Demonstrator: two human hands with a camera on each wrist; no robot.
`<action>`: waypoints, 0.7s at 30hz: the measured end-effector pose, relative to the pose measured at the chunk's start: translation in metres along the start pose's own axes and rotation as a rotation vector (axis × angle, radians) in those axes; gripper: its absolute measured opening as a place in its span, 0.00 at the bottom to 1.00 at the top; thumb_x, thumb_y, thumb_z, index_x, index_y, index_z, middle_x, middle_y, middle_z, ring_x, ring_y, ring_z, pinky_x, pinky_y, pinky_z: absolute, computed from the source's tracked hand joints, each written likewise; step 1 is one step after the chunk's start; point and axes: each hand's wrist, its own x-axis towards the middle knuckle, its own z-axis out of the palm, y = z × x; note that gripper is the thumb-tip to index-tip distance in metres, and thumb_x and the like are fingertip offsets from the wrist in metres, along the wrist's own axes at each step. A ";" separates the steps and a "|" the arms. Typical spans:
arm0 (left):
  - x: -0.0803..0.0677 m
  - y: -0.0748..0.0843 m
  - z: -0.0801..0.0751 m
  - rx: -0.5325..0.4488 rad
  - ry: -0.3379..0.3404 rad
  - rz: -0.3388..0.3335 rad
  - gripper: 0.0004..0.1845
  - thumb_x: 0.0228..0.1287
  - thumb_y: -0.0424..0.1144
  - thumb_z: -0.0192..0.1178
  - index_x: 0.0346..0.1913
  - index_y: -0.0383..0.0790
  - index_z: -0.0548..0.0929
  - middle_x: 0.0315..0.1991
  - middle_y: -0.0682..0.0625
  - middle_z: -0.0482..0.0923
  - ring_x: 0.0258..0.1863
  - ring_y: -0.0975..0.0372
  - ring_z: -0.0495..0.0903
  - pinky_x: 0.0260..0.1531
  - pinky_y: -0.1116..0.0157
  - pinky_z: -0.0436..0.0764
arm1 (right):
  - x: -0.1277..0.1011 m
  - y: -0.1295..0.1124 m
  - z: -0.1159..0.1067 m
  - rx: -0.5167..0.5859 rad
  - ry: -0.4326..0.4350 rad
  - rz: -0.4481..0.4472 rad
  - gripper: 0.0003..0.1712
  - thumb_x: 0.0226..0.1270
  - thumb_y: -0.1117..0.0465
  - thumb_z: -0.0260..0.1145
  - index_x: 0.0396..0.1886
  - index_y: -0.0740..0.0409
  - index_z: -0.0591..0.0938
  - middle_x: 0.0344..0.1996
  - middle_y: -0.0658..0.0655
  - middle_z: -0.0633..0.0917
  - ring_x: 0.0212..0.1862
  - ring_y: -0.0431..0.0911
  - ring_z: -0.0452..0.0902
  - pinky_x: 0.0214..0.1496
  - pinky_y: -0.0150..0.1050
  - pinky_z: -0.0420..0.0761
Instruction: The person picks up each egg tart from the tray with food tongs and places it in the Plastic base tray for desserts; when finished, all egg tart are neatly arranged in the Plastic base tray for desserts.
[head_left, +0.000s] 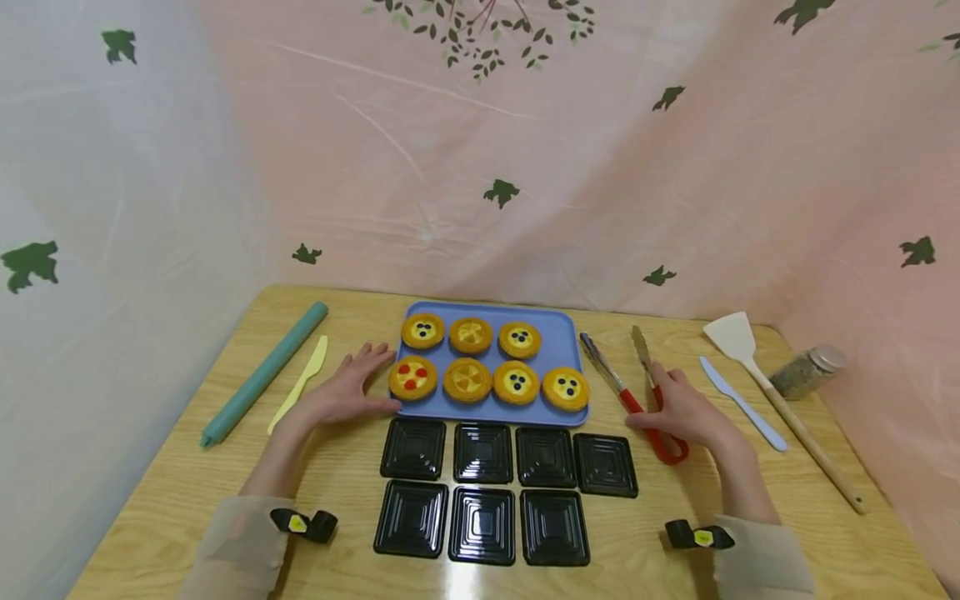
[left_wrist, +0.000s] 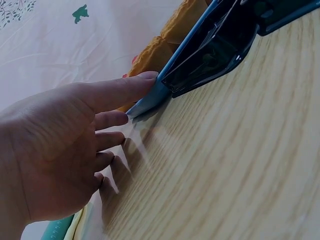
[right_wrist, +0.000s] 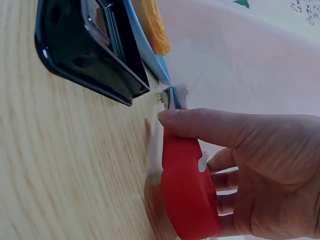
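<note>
My left hand (head_left: pixel 351 388) is at the left edge of the blue tray (head_left: pixel 557 333), its fingers spread and loosely bent. In the left wrist view, its thumb (left_wrist: pixel 122 91) lies against the tray's corner. Several tarts sit on this tray in two rows; a tart with red dots (head_left: pixel 412 378) is nearest that hand. On the right, my right hand (head_left: pixel 686 407) holds the red-handled tongs (head_left: pixel 667 446), which lie spread on the table beside the tray. In the right wrist view, the thumb is on the red handle (right_wrist: pixel 187 185) and the fingers are behind it.
Several black square plastic trays (head_left: pixel 411 518) stand in two rows before the blue tray. A green rolling pin (head_left: pixel 264 375) and yellow knife (head_left: pixel 300 383) lie left. To the right are a blue knife (head_left: pixel 742 403), a white spatula (head_left: pixel 733 337) and a spice jar (head_left: pixel 808 372).
</note>
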 end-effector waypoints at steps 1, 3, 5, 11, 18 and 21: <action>0.000 0.000 0.000 -0.002 -0.001 -0.002 0.52 0.61 0.55 0.71 0.80 0.35 0.59 0.83 0.32 0.47 0.83 0.37 0.37 0.81 0.37 0.35 | -0.001 0.000 -0.001 0.006 -0.004 -0.003 0.67 0.62 0.40 0.75 0.79 0.77 0.47 0.65 0.83 0.63 0.52 0.64 0.76 0.51 0.60 0.85; -0.001 0.001 0.000 -0.004 -0.002 -0.006 0.52 0.61 0.55 0.71 0.80 0.35 0.59 0.83 0.32 0.46 0.83 0.37 0.37 0.81 0.37 0.34 | -0.001 0.001 -0.002 0.018 -0.009 -0.010 0.66 0.63 0.41 0.75 0.79 0.78 0.47 0.65 0.84 0.63 0.54 0.66 0.75 0.53 0.61 0.84; -0.001 0.001 0.000 -0.004 -0.003 -0.007 0.52 0.61 0.55 0.71 0.80 0.35 0.59 0.83 0.32 0.46 0.83 0.37 0.36 0.81 0.37 0.34 | -0.002 0.002 -0.003 0.027 -0.016 -0.013 0.66 0.64 0.42 0.74 0.79 0.79 0.46 0.66 0.85 0.62 0.58 0.68 0.73 0.56 0.63 0.82; 0.000 0.000 0.000 0.003 -0.002 -0.005 0.52 0.61 0.55 0.71 0.80 0.35 0.59 0.83 0.32 0.46 0.83 0.37 0.37 0.81 0.37 0.35 | -0.004 0.005 -0.006 0.028 -0.014 -0.024 0.64 0.65 0.44 0.74 0.78 0.80 0.47 0.66 0.87 0.63 0.61 0.72 0.72 0.59 0.68 0.79; -0.001 -0.001 0.000 0.006 0.007 -0.005 0.51 0.61 0.55 0.71 0.80 0.35 0.59 0.83 0.33 0.47 0.84 0.38 0.37 0.82 0.37 0.35 | -0.003 0.013 -0.010 0.049 -0.009 -0.064 0.58 0.66 0.48 0.74 0.76 0.80 0.54 0.62 0.83 0.72 0.58 0.68 0.75 0.56 0.64 0.82; -0.003 -0.002 0.000 0.002 0.006 -0.001 0.52 0.61 0.56 0.71 0.80 0.36 0.59 0.83 0.33 0.46 0.84 0.38 0.37 0.82 0.37 0.36 | -0.001 0.017 -0.014 0.065 -0.023 -0.081 0.53 0.67 0.51 0.72 0.75 0.81 0.56 0.62 0.82 0.74 0.57 0.67 0.77 0.53 0.61 0.84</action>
